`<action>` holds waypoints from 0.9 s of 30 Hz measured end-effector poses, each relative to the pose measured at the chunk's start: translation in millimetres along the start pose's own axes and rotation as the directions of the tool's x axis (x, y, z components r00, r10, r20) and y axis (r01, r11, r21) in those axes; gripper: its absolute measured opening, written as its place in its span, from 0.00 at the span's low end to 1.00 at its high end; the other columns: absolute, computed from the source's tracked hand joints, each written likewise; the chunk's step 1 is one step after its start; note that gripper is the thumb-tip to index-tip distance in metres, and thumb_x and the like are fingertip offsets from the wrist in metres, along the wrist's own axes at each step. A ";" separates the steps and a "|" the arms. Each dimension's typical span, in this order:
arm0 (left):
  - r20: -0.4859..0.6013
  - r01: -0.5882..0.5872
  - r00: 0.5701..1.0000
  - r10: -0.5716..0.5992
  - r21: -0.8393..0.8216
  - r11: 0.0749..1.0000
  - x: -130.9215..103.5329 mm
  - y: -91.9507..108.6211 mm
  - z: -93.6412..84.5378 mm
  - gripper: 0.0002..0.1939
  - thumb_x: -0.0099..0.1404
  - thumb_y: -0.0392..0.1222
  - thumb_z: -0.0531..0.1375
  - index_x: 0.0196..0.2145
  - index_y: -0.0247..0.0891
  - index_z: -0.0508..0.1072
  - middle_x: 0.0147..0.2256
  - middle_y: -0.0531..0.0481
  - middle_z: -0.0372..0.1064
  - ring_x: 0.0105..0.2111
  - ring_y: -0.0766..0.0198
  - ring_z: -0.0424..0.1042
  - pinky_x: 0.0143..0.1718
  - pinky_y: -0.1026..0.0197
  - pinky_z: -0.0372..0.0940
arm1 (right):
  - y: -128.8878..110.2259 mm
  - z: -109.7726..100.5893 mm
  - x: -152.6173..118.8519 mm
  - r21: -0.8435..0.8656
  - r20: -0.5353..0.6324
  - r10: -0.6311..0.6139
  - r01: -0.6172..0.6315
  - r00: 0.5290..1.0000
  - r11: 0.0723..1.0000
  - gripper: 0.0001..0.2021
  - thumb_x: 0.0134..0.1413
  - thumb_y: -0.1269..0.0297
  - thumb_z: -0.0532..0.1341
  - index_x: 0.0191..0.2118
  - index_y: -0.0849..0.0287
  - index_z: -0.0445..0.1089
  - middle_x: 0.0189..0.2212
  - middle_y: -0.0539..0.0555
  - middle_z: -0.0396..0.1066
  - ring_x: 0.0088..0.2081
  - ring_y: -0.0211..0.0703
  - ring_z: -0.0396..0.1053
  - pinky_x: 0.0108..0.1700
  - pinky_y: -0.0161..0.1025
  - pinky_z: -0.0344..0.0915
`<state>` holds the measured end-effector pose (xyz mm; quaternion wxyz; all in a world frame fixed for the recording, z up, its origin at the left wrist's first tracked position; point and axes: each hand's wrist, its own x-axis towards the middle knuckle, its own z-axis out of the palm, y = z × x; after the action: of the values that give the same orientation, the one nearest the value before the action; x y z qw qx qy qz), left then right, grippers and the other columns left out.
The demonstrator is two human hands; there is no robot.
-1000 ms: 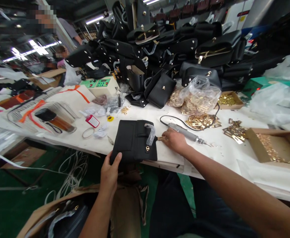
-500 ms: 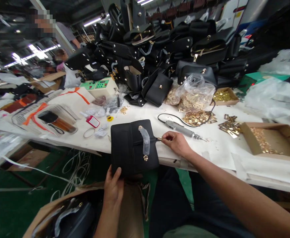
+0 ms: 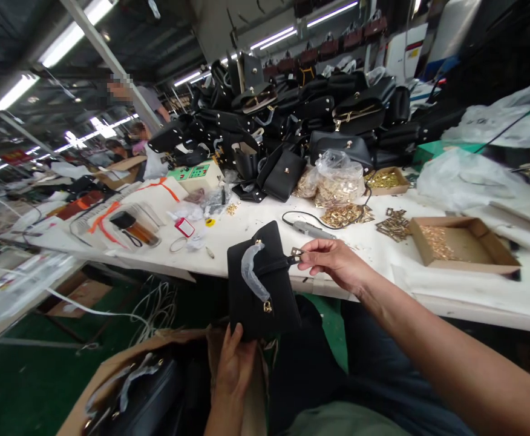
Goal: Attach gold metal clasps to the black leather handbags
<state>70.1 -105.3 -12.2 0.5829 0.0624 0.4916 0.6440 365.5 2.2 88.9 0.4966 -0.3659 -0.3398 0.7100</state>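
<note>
The left hand grips the lower edge of a black bag held before the near edge of a white worktop bearing loose metal fittings and a cardboard tray, the right hand pinches the bag's metal plate, and a bag heap stands behind under strip lights.

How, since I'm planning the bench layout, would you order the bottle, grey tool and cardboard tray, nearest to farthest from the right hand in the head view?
1. Grey tool: just beyond the right hand.
2. Cardboard tray: to the hand's right.
3. Bottle: well over to its left.
</note>
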 end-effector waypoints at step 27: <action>0.816 -0.876 0.465 0.343 0.480 0.045 -105.8 -8.5 142.2 0.08 0.65 0.41 0.68 0.43 0.43 0.80 0.37 0.48 0.78 0.36 0.59 0.76 0.40 0.58 0.71 | 0.0 19.1 -104.9 -0.198 -0.074 -0.141 0.124 0.987 0.972 0.17 0.43 0.53 0.76 0.31 0.59 0.73 0.24 0.49 0.74 0.24 0.34 0.68 0.28 0.33 0.66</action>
<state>201.9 -112.9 106.4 0.1965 0.7327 0.4939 0.4249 374.2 -100.1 117.7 0.5196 -0.4194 -0.4087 0.6222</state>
